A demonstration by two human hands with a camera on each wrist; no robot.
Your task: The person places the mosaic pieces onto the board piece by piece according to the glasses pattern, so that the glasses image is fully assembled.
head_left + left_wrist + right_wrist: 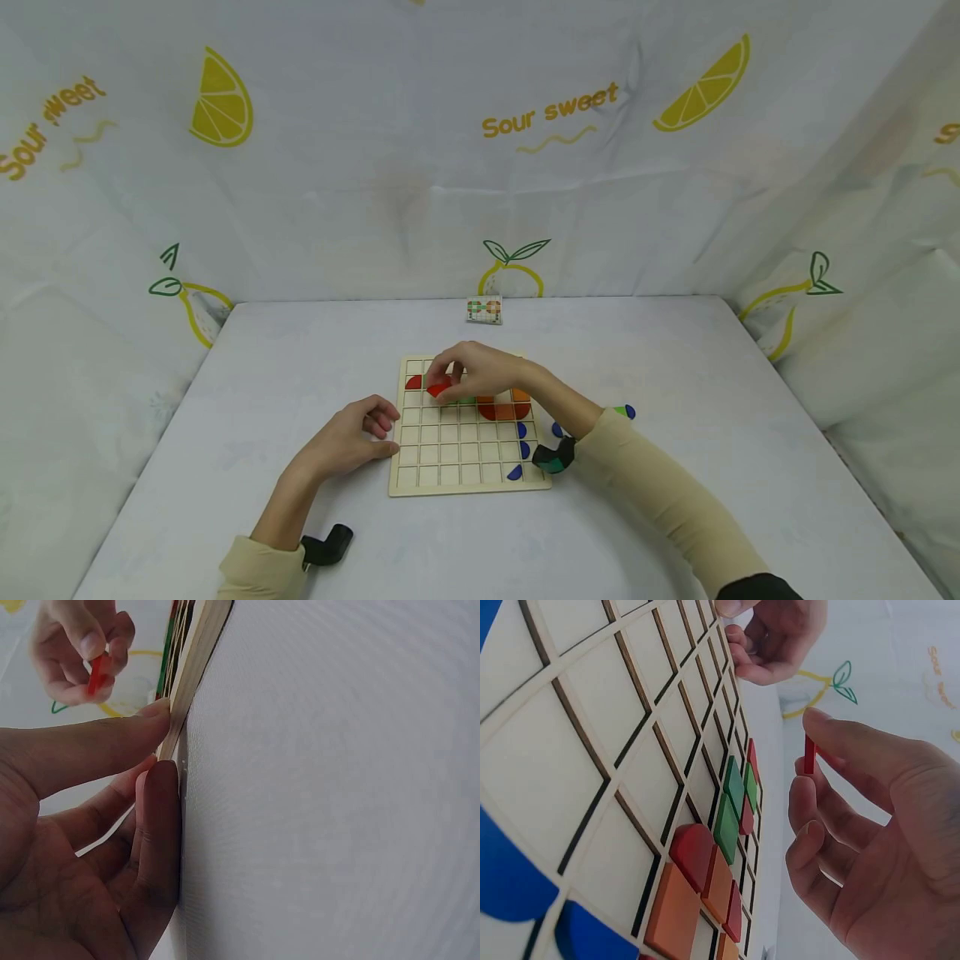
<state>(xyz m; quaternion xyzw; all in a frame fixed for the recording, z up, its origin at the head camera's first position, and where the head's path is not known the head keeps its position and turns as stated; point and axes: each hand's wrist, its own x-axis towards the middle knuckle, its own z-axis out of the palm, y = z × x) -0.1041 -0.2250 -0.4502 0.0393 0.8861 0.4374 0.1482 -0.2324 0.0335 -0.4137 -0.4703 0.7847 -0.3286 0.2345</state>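
A wooden grid board (459,477) lies on the table with coloured tiles in some squares. Over its far left part, my right hand (480,371) pinches a red tile (438,389) between thumb and fingers. The right wrist view shows this tile (809,754) edge-on, raised off the board. At the board's left edge is my left hand (348,437), thumb and fingertips touching the side, fingers loosely bent. Green tiles (726,828), orange tiles (673,909) and a dark red rounded tile (693,855) sit in the grid. My right hand hides part of the board in the head view.
A small pattern card (484,310) stands near the table's back edge. Blue rounded tiles (522,450) lie along the board's right side. Beyond it, a blue and green tile pair (626,411) is partly behind my right forearm. White printed cloth (337,167) surrounds the table.
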